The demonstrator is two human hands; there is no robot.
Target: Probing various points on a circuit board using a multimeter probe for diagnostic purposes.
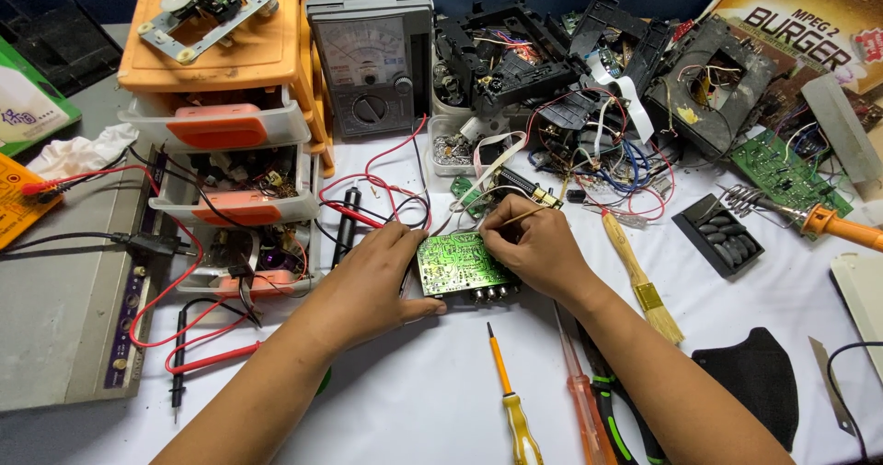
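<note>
My left hand [368, 281] grips the left edge of a small green circuit board [455, 263], thumb under its front edge, holding it tilted above the white table. My right hand [538, 244] rests on the board's right side and pinches a thin yellowish stick-like tool [522, 215] whose tip touches the board's upper edge. Black sockets [487, 292] line the board's front edge. Red and black wires [377, 194] lie just behind the board.
An orange drawer unit [221, 106] and an analog meter [371, 65] stand at the back left. Broken black drive parts and wires [589, 79] pile at the back. A brush [639, 276], two screwdrivers [510, 401], a soldering iron [828, 221] and a black face mask [750, 382] lie nearby.
</note>
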